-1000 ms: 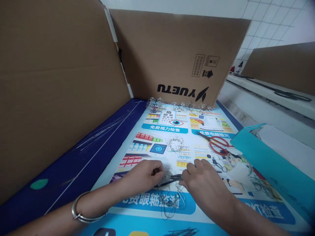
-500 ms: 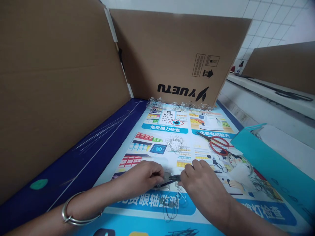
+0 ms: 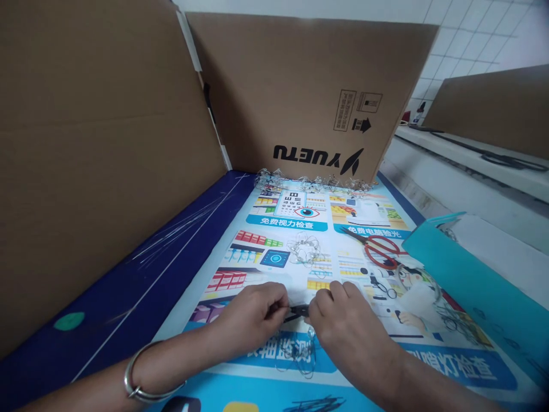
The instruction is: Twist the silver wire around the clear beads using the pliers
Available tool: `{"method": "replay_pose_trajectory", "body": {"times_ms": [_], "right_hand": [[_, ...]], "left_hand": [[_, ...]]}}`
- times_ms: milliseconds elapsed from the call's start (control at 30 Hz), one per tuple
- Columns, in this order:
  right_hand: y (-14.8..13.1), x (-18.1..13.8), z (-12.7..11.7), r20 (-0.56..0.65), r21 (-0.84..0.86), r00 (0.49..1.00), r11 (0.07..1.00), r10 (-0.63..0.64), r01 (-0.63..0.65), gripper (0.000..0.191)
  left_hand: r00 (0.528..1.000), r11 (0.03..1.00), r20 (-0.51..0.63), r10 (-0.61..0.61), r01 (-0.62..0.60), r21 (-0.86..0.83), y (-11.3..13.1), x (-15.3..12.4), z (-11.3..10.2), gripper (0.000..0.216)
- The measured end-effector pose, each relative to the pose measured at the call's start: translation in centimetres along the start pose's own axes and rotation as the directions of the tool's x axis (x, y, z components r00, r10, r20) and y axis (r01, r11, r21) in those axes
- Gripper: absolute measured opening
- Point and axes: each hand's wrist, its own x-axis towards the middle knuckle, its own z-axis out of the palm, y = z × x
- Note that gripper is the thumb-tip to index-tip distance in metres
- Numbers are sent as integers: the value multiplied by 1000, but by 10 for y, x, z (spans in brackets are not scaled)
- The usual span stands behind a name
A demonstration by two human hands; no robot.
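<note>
My right hand (image 3: 343, 317) is wrapped round a pair of dark-jawed pliers (image 3: 299, 311), their tips pointing left; the handles are hidden in my palm. Close beside the jaws, my left hand (image 3: 268, 312) pinches part of a thin wire piece (image 3: 295, 352). Its silvery loops and small clear bits hang below and between both hands. Exactly where the jaws meet the wire is too small to tell. Farther off lies a wire ring with beads (image 3: 306, 250) on the printed sheet (image 3: 295, 280). Red-handled scissors (image 3: 381, 252) rest to the right, their blades open.
Tangled wire pieces (image 3: 315, 184) line the foot of the upright cardboard (image 3: 309, 86). A teal box (image 3: 467, 292) stands on the right, near loose wire strands (image 3: 457, 320). Cut dark wires (image 3: 317, 404) lie at the front edge. Thin straight wires (image 3: 171, 234) lie left.
My hands have come slightly closer together, and the pliers' jaws now sit nearer my left fingertips. The dangling wire loops have shifted a little upward.
</note>
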Motion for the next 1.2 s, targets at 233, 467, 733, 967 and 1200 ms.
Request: {"method": "replay_pose_trajectory", "body": {"times_ms": [233, 467, 733, 967, 1200], "right_hand": [[-3, -2, -2, -9, -12, 1000, 1000, 1, -1, 6], [-5, -2, 1, -15, -10, 1000, 1000, -1, 1, 8], [-8, -2, 0, 19, -2, 1000, 1000, -17, 17, 11], [-11, 2, -1, 38, 8, 999, 1000, -16, 16, 10], [-12, 3, -3, 46, 17, 999, 1000, -12, 11, 6]], "left_hand": [[998, 997, -61, 21, -17, 70, -9, 1, 10, 10], [995, 976, -51, 84, -72, 204, -8, -1, 10, 10], [979, 848, 50, 198, -197, 492, -8, -5, 11, 11], [953, 773, 170, 250, -302, 558, 3, -7, 5, 17], [945, 763, 266, 190, -312, 566, 12, -4, 0, 17]]}}
